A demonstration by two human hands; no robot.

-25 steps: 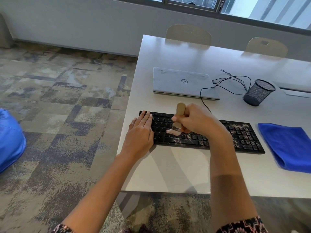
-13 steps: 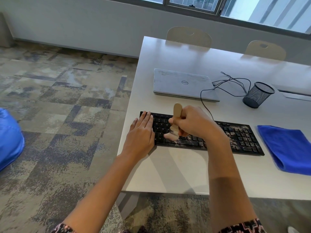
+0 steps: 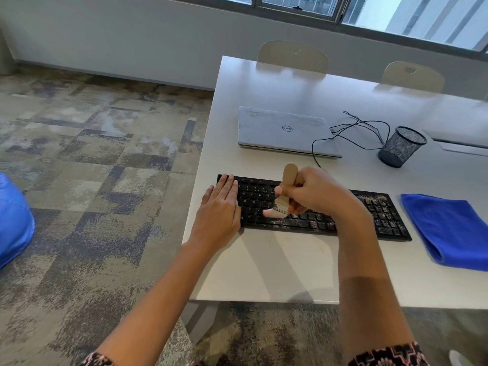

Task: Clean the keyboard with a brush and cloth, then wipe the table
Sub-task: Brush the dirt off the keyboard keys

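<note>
i see one black mesh cup [image 3: 400,147] on the tabletop [image 3: 277,268]; i cannot tell what it holds. my left hand [image 3: 220,207] lies flat, fingers straight, on the left end of the one dusty keyboard [image 3: 380,215]. my right hand [image 3: 314,195] grips the one brush [image 3: 280,207], bristles on the keys. one blue cloth [image 3: 449,231] lies just right of the keyboard, one closed laptop [image 3: 280,130] behind it, and two chairs [image 3: 292,55] beyond.

Left hand [image 3: 220,207] lies flat on the 9 o'clock end of the black keyboard [image 3: 311,223], fingers straight. Right hand [image 3: 317,194] grips a wooden-handled brush [image 3: 286,191], bristles down on the keys left of centre. Pale dust speckles the keys, thickest toward 3 o'clock. Blue cloth [image 3: 449,231] sits on the table [image 3: 277,268] just off that end; closed laptop [image 3: 280,130] at 12, mesh cup [image 3: 400,146] around 2.
</note>
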